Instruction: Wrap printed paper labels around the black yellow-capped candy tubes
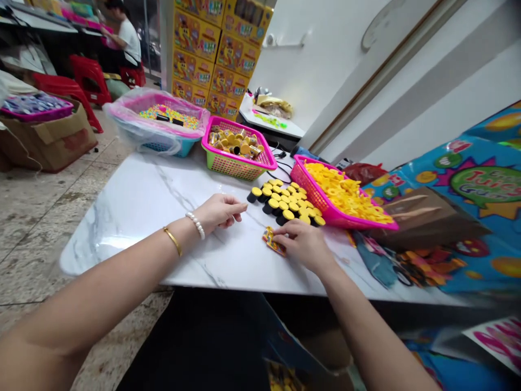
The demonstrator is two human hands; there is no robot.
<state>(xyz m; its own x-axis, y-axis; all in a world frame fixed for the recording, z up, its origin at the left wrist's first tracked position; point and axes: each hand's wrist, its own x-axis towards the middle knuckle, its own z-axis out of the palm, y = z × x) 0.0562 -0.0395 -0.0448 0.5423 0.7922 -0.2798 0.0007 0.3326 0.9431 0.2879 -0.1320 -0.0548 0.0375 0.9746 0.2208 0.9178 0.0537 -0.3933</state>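
Observation:
Above the white marbled table (134,217), my left hand (222,210) has its fingers curled and the thumb and index finger together; whether anything small is pinched there I cannot make out. My right hand (303,243) closes its fingertips on a small stack of printed yellow labels (273,242) lying on the table. Just beyond both hands stand several short black tubs with yellow lids (291,202), packed in a loose group. A bead bracelet circles my left wrist, with a gold bangle behind it.
A pink basket of yellow plastic pieces (345,193) stands at the right. Behind are a pink-and-green basket of small tubs (238,149) and a plastic-wrapped basin of colourful candies (163,122). Printed cartons (215,60) are stacked farther back. A person (126,41) sits far left.

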